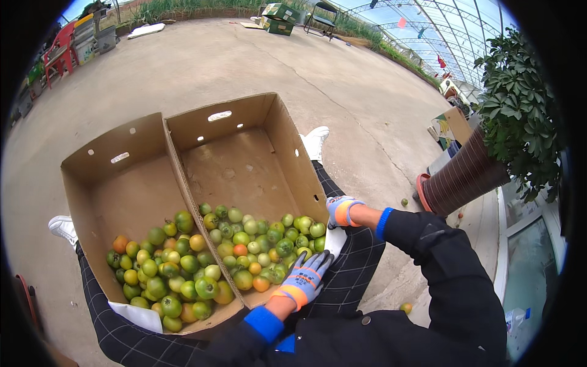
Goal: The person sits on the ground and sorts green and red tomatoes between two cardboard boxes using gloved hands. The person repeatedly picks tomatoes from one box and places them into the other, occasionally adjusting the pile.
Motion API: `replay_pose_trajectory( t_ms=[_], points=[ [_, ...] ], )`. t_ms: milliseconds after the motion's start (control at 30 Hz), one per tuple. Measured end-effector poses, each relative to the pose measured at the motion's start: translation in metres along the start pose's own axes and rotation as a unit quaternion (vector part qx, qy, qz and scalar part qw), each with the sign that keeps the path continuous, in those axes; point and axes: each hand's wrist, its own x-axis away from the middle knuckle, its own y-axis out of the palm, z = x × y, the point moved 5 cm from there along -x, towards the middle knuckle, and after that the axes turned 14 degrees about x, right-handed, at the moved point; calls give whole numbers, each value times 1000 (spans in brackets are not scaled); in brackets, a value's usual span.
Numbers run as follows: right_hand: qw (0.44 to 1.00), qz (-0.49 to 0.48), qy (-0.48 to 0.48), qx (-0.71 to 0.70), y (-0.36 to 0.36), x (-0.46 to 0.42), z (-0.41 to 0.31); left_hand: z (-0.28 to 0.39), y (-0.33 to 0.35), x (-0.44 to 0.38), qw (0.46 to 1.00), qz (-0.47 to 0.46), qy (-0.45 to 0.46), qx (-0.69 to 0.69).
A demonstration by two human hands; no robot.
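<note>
Two open cardboard boxes stand wall to wall before me, tilted across my legs. Green tomatoes, a few of them orange, lie heaped at the near end of the left box (124, 188) and of the right box (224, 160). My left hand (305, 280), in a grey, blue and orange work glove, lies with extended fingers over the right box's near rim, beside the tomatoes (263, 238). Against the outside of that box's right wall is my right hand (343, 210), gloved alike; its fingers curl down near a white corner piece (335, 243) and are partly hidden.
Loose tomatoes lie on the concrete floor (348, 91) at right, one (406, 308) near my elbow. A tall brown planter (465, 172) with a leafy plant stands beyond my right arm. Farther off are green cartons (278, 19), a folding chair (323, 18) and a red chair (62, 50).
</note>
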Motion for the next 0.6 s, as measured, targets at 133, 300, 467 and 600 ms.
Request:
replay_pose_trajectory(
  t_ms=[133,300,467,600],
  points=[
    [999,-13,40,-1,2,-2,-4,-5,5,-1,1000,13,-6,9],
    [994,-27,103,-10,3,-2,-9,-12,6,4,997,23,-17,70],
    [989,-62,131,24,5,2,-14,-16,9,18,993,9,-25,114],
    [986,-42,153,45,-18,11,-31,-33,8,32,973,-40,-76,213]
  ],
)
